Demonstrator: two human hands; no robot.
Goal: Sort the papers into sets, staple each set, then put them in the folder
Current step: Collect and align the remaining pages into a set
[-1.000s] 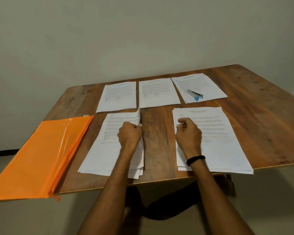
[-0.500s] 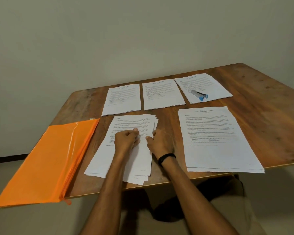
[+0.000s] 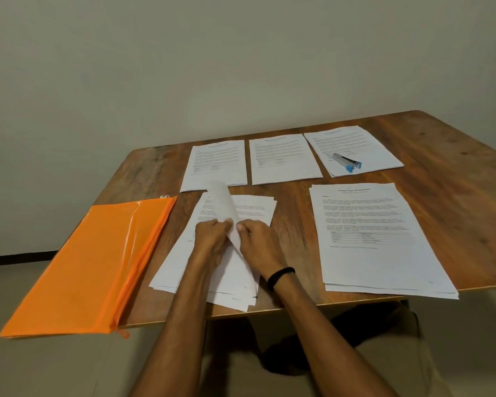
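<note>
Left grip (image 3: pixel 212 239) and right grip (image 3: pixel 259 243) pinch one light, floppy sheet (image 3: pixel 225 206) above the pile (image 3: pixel 172 270), likely best held by its edge.

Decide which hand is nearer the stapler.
Right. The right hand is nearer the person than the stapler and to its left, pinching the lifted sheet; the left hand pinches it too, farther left.

Wooden table (image 3: pixel 455 196): brown, worn grain, rounded far corners, paler patch at far left.
Wall (image 3: pixel 212 67): plain, pale grey-green, directly behind the table.
Floor (image 3: pixel 40 368): light beige.
Baseboard (image 3: pixel 12 257): dark strip, left edge.
Dark shape (image 3: pixel 298 353) under the table: possibly shadow, indistinct.
</note>
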